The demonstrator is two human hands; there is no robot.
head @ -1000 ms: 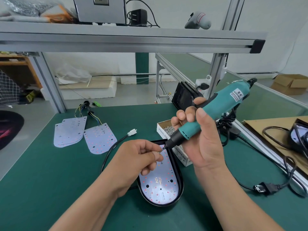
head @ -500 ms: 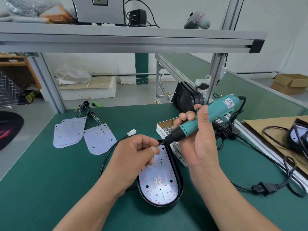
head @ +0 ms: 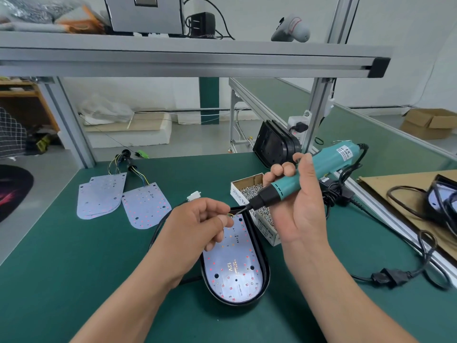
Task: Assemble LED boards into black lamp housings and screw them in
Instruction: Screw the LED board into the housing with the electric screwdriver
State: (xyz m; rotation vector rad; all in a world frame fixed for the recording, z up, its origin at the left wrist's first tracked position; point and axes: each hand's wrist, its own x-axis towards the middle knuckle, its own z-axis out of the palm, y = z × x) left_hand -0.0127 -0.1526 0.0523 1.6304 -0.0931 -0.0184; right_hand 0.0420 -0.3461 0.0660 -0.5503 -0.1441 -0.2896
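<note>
A black lamp housing (head: 264, 273) lies on the green mat in front of me, with a white LED board (head: 235, 266) marked 12V seated inside it. My right hand (head: 300, 204) grips a teal electric screwdriver (head: 309, 177), its bit angled down to the board's far end. My left hand (head: 197, 229) hovers over that far end with fingers curled, thumb and forefinger pinched right at the bit tip; whatever they pinch is too small to make out. Spare LED boards (head: 146, 207) with wires lie at the left.
An open cardboard box of screws (head: 249, 190) stands just right of the housing, behind the screwdriver. Another black housing (head: 274, 144) leans by the frame post. Power cords and a plug (head: 393, 277) trail on the right. A shelf beam (head: 188, 63) runs overhead.
My right hand has tilted the screwdriver lower and brought the bit down to the board's far end, meeting my left fingers. The left hand stayed over the housing.
</note>
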